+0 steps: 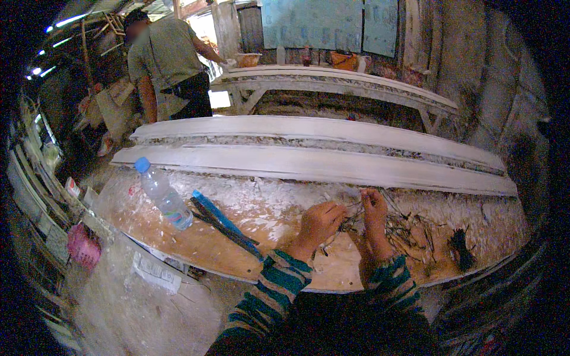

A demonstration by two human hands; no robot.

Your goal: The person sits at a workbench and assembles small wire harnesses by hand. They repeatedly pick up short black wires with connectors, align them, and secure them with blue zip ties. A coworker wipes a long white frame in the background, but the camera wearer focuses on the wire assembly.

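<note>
Fingers of the left hand (pixel 320 223) curl narrow around a few thin dark strands (pixel 350 221), pinch looks closed on them. Right hand (pixel 374 207) has fingertips bunched on the same strands from the far side, knuckles up; how tight the grip is, cannot tell, too small. Both hands nearly touch, strands stretched between them just above the bench. Striped teal sleeves on both forearms come in from the lower edge.

Rest of the fibre lies as a loose scatter (pixel 409 231) on the worktable (pixel 237 261) just right of the hands, some bits under the right wrist. A darker tied-looking bundle (pixel 460 249) sits further right, well apart. Table top is bare wood near the person, crusted white plaster toward the far side.

Judgement on doing this well: keep the pinch near the strand ends, pull gently so the thin fibres separate and don't snap or tangle, and work over the pile so drops land with the rest.

Left of the hands: a blue and black flat tool (pixel 222 224) lying diagonal, and beyond it a clear plastic bottle (pixel 163 199) with blue cap on its side. Behind the bench two long white plaster mouldings (pixel 320 160) run side by side. Another person (pixel 169 65) stands at the far left back, hand on a second bench.
</note>
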